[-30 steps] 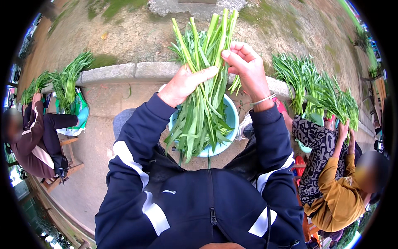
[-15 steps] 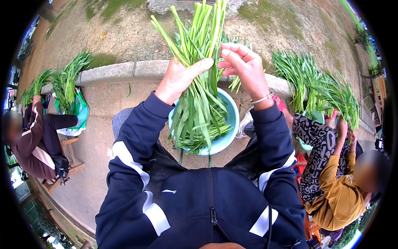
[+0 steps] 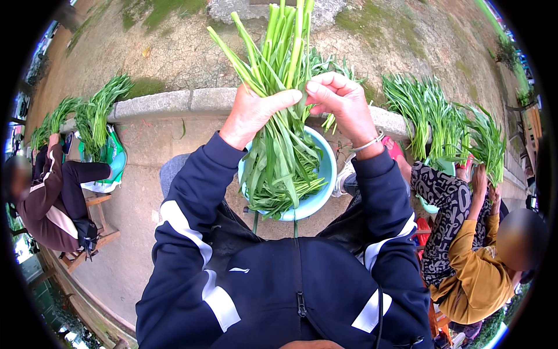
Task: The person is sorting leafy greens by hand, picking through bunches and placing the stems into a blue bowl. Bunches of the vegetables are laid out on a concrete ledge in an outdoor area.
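Note:
My left hand [image 3: 251, 116] is closed round a thick bunch of water spinach [image 3: 278, 52], thumb across the front. Its pale green stems point up and away, while the long narrow leaves hang toward me. Against the bunch's right side, my right hand [image 3: 344, 107] pinches a leaf between thumb and forefinger; the other fingers are curled. Below both hands, between my knees, is a light blue basin [image 3: 329, 174]. Cut greens [image 3: 285, 195] lie inside it, partly hidden by the drooping leaves.
A stone curb [image 3: 154, 104] runs across beyond the basin, with more greens [image 3: 415, 110] leaning on it at right and a pile [image 3: 102, 110] at left. A person in mustard [image 3: 471, 273] sits at right holding greens; another in brown [image 3: 43, 203] sits on the left.
My right hand has moved slightly down and closed its thumb and forefinger on a leaf at the bunch's edge. The left hand keeps its hold with little movement.

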### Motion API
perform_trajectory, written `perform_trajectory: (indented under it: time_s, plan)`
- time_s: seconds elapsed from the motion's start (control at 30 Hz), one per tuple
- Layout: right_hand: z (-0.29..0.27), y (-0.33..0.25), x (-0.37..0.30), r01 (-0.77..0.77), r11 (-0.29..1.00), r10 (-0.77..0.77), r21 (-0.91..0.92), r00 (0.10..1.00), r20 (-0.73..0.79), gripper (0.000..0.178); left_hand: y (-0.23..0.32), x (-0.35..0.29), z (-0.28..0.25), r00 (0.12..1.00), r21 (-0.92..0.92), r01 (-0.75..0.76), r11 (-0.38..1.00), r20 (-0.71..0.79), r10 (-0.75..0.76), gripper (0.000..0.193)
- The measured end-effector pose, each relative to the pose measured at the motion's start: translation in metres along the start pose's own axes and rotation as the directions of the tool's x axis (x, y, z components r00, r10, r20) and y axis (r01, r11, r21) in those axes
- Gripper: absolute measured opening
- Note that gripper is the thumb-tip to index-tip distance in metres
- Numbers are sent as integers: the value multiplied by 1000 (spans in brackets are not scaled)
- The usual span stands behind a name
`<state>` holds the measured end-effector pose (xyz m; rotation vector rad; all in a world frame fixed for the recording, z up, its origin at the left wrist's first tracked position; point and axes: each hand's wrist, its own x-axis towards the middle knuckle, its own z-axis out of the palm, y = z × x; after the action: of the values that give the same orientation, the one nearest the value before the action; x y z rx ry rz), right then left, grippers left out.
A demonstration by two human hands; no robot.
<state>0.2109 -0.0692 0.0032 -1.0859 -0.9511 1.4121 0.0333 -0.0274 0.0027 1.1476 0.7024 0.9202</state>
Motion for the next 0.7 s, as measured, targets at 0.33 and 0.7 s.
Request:
perform_trajectory:
  time_s: [0.33,0.7]
  plan:
    - [-14,-3,-2,-25,1000,26,-7,998,65,19,5,1,-6,999,48,-14,999,-33,16,28]
    - [-5,-1,-11,17,988,-2,-154,995,95,26,7,-1,-7,993,68,-37,997,-107,44,23]
